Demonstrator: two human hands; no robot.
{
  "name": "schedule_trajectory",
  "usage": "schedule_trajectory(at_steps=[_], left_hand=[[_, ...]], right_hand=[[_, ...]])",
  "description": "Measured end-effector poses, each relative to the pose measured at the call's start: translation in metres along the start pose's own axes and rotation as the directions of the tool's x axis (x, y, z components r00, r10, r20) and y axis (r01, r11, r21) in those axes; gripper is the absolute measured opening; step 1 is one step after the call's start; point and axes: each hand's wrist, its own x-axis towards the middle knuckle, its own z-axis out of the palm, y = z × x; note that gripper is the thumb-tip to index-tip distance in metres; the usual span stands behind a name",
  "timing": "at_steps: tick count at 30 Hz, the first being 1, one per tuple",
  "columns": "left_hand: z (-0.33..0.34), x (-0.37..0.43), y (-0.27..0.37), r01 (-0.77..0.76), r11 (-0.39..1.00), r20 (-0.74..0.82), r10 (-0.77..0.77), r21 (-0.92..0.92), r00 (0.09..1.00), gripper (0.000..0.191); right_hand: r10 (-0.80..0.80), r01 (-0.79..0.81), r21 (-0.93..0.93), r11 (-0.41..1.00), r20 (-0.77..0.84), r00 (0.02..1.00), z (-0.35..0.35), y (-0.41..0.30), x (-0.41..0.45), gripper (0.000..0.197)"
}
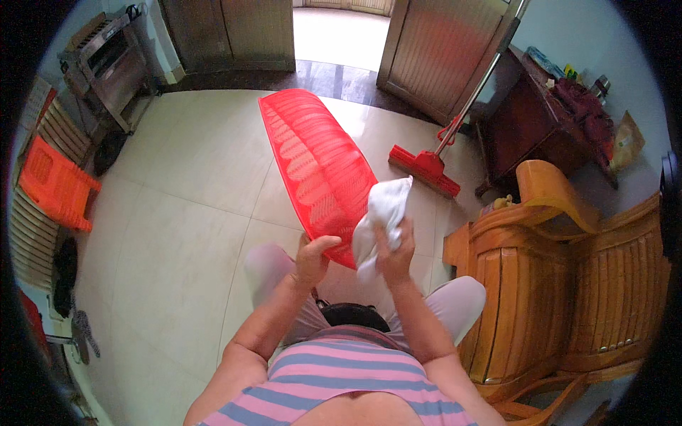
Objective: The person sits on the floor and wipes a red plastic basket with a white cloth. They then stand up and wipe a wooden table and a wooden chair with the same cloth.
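A long red plastic mesh basket (pixel 325 165) is tilted in front of my knees, its far end reaching towards the doorway. My left hand (pixel 314 258) grips its near edge, thumb laid over the rim. In my right hand (pixel 395 253) is a crumpled white cloth (pixel 388 202), which lies against the basket's near right side. Part of the basket is hidden behind the cloth.
A red-headed mop (pixel 426 165) leans at the door (pixel 442 53). A wooden bench (pixel 511 298) stands close on my right, with a dark wooden cabinet (pixel 517 122) beyond. Orange plastic stools (pixel 56 183) are at the far left, above tiled floor (pixel 176 229).
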Motion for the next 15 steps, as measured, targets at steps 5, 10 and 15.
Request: schedule_trajectory(at_steps=[5,10,15], left_hand=[[0.013,-0.027,-0.035,-0.089,0.936,0.044,0.079,0.341,0.996,0.057],[0.014,0.002,-0.017,-0.161,0.951,0.079,0.145,0.265,0.986,0.047],[0.043,0.005,0.000,-0.141,0.990,-0.010,0.141,0.016,0.990,0.043]], right_hand=[[-0.187,0.182,-0.113,0.977,-0.028,0.982,0.000,-0.007,-0.021,0.031],[0.013,-0.012,0.006,1.000,-0.161,0.987,0.004,0.008,0.054,0.037],[0.228,-0.211,0.348,0.913,-0.008,0.974,0.005,-0.015,0.086,0.050]])
